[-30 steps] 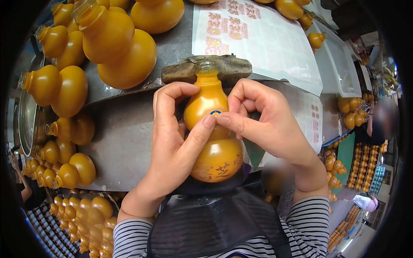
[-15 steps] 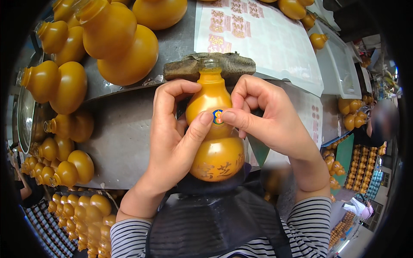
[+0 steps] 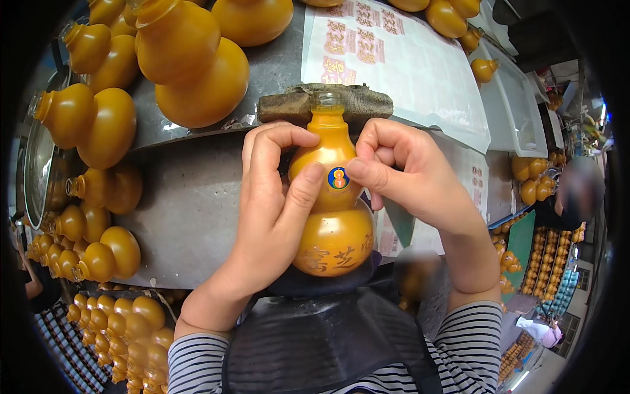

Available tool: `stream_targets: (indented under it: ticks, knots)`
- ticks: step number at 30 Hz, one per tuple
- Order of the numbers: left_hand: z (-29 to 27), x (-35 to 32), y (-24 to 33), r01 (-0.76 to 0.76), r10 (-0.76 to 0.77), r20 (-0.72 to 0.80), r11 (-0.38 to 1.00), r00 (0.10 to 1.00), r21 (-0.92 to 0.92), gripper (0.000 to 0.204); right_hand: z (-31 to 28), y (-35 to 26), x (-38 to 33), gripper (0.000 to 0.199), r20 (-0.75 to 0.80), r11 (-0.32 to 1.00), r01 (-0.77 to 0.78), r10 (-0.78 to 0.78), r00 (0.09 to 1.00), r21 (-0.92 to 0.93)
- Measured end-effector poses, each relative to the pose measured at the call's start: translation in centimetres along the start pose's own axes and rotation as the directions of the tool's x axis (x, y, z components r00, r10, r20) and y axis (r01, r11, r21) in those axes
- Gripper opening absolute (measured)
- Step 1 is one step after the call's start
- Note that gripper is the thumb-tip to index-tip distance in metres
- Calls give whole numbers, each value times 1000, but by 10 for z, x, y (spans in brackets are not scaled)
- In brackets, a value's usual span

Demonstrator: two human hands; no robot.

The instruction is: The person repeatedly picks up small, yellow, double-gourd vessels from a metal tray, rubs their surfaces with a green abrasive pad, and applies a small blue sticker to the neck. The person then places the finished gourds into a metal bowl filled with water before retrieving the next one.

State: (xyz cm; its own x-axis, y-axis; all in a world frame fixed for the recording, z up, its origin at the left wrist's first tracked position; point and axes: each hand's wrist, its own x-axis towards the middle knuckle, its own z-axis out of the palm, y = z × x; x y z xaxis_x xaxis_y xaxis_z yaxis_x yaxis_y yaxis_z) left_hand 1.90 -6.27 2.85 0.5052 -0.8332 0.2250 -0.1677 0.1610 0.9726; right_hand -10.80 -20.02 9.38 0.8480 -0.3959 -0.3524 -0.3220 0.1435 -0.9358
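A yellow-orange gourd-shaped bottle (image 3: 333, 240) with a clear glass mouth lies with its neck toward the far side, against a worn, cloth-wrapped block (image 3: 367, 105). Dark written characters mark its lower bulb. On the upper bulb is a small round blue sticker (image 3: 338, 178) with a gourd figure. My left hand (image 3: 270, 190) grips the bottle's left side, index finger near the neck and thumb beside the sticker. Curled at the right side of the bottle is my right hand (image 3: 407, 171), its thumb tip close to the sticker's right edge. Its other fingertips are partly hidden.
Several similar gourd bottles (image 3: 200, 79) stand at the left on the grey metal table (image 3: 190, 197). A partly used label sheet (image 3: 407, 72) lies at the far right beside a translucent plastic tray (image 3: 515, 98). More bottles (image 3: 134, 328) crowd the lower left.
Both thumbs have drawn slightly back from the sticker, so more of it shows. The view has shifted a little; the bottle stays against the block.
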Motion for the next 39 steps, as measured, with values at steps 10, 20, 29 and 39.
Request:
stream_targets:
  ticks: [10,20,29,39]
  knots:
    - [1,0,6,-12,14,26,999,1000,-44,38,2,-1,-2,25,-30,990,46,-50,998,-133]
    - [-8,0,-1,59,-45,77,980,996,-189,26,-6,-2,-3,22,-12,1000,2,-2,1000,-31]
    - [-7,0,0,104,-88,80,968,993,-230,25,-1,3,-2,29,-17,991,62,-64,998,-121]
    - [2,1,5,65,-57,44,975,997,-211,38,-3,3,2,26,18,984,78,-76,997,-162]
